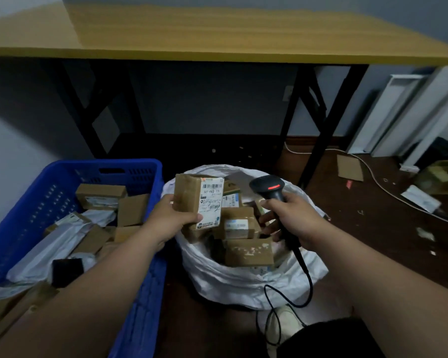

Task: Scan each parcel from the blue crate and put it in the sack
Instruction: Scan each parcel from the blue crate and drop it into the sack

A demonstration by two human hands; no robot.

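- Left hand (169,215) at the centre of the frame grips a small brown cardboard parcel with a white barcode label (198,201), thumb on the labelled face and fingers curled behind it, holding it upright above the left rim of the sack.
- Right hand (292,215), right of centre, is wrapped round the handle of a black handheld barcode scanner (270,188); the scanner's head, with a red strip on top, points toward the parcel's label, just beside it.
- Black scanner cable (301,267) runs down from the handle over the sack's front edge to the floor.
- White woven plastic sack (233,282) stands open at lower centre, holding several brown cardboard boxes (248,251).
- Blue slotted plastic crate (140,301) sits at the lower left, touching the sack, with more cardboard boxes and grey plastic mailer bags (49,244) inside.
- Yellow-topped worktop with black legs (217,34) spans the upper part of the frame behind both.
- White flat panels (398,112) lean against the wall at the right.
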